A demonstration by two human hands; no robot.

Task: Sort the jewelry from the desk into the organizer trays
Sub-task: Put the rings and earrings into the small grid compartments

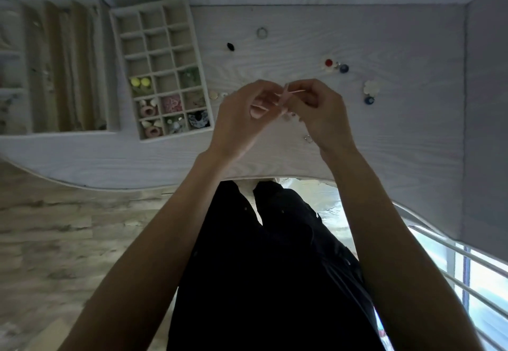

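Observation:
My left hand (242, 119) and my right hand (316, 111) meet above the middle of the white desk (384, 141), fingertips pinching a small pale pink piece of jewelry (286, 97) between them. To the left lies a grid organizer tray (160, 67); its near compartments hold yellow, pink, green and dark pieces. Loose on the desk are a ring (262, 32), a black piece (230, 46), a red-centred flower piece (328, 63), a blue bead (344, 68), a white flower (370, 87) and a small ring (308, 139).
A second tray (60, 64) with long slots sits at the far left. The desk's curved front edge (110, 185) runs just below the hands. A wall panel (486, 103) bounds the right side. My legs in dark trousers are below.

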